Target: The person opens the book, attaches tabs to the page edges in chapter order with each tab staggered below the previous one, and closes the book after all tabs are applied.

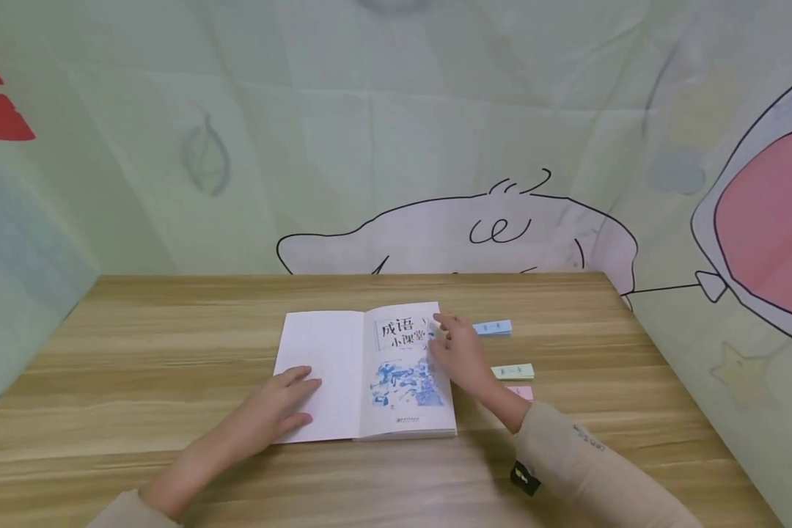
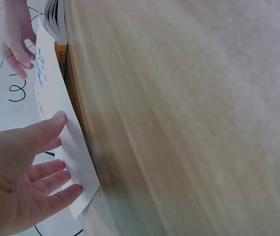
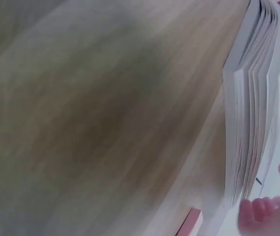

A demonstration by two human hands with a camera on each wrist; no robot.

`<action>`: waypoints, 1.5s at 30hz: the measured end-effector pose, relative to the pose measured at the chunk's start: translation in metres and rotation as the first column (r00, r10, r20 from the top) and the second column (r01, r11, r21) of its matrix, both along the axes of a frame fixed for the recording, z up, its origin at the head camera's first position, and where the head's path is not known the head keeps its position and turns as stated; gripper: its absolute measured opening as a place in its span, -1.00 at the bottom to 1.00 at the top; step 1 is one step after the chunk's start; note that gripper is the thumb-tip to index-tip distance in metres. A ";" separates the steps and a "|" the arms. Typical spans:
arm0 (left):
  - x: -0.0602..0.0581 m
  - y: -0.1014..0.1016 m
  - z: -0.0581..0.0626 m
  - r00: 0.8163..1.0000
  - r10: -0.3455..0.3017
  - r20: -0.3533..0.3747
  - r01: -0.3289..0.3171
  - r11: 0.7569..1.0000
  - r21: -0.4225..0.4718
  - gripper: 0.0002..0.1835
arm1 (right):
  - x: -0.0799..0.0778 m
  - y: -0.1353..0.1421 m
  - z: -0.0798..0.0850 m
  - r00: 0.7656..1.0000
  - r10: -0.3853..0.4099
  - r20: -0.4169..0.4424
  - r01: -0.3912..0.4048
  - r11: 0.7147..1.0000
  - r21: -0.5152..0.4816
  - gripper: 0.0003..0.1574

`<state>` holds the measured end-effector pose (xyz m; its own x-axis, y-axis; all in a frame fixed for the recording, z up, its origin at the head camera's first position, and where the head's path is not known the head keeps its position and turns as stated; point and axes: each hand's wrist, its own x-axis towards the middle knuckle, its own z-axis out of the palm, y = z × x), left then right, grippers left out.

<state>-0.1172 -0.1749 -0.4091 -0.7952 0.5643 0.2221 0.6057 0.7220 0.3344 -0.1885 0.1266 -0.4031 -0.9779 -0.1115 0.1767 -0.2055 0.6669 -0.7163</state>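
Note:
A book lies open on the wooden table, its blank white left page (image 1: 323,337) beside a title page (image 1: 402,425) with Chinese characters and a blue picture. My left hand (image 1: 270,414) rests on the lower left part of the blank page, fingers spread and relaxed, as the left wrist view also shows. Over the right edge of the title page is my right hand (image 1: 465,356), its index finger near the upper corner and its fingers loosely bent. In the right wrist view, the thick page block (image 3: 250,132) rises beside that hand's fingers.
Right of the book lie a blue paper strip (image 1: 498,327), a green one (image 1: 516,372) and a pink one (image 1: 521,393), partly behind the right arm. A small black piece (image 1: 524,478) shows by the right sleeve. A cartoon-printed cloth (image 1: 343,147) hangs behind the table (image 1: 171,345).

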 end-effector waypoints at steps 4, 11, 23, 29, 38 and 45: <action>0.000 0.000 0.000 1.000 -0.003 -0.003 0.003 1.000 0.002 -0.53 | -0.004 0.006 -0.003 0.963 -0.074 0.258 0.131 0.969 -0.208 -0.43; 0.000 0.000 -0.001 1.000 -0.003 -0.011 0.004 1.000 0.003 -0.53 | -0.007 0.009 -0.002 0.875 -0.091 0.476 0.304 0.867 -0.393 -0.52; 0.000 -0.001 0.001 0.999 0.001 0.052 0.000 1.000 -0.010 -0.53 | -0.006 0.008 0.004 0.875 -0.114 0.471 0.334 0.846 -0.415 -0.50; 0.001 -0.002 0.001 0.998 0.002 0.058 -0.002 1.000 0.005 -0.53 | -0.007 0.008 0.010 0.865 -0.106 0.491 0.348 0.831 -0.434 -0.52; 0.002 -0.001 0.001 0.998 0.009 0.062 -0.009 1.000 0.009 -0.52 | -0.008 0.006 0.024 0.859 0.008 0.512 0.337 0.743 -0.578 -0.47; 0.003 0.001 0.002 0.999 0.020 0.045 -0.020 1.000 0.009 -0.52 | -0.006 -0.002 0.033 0.879 0.114 0.463 0.258 0.702 -0.663 -0.44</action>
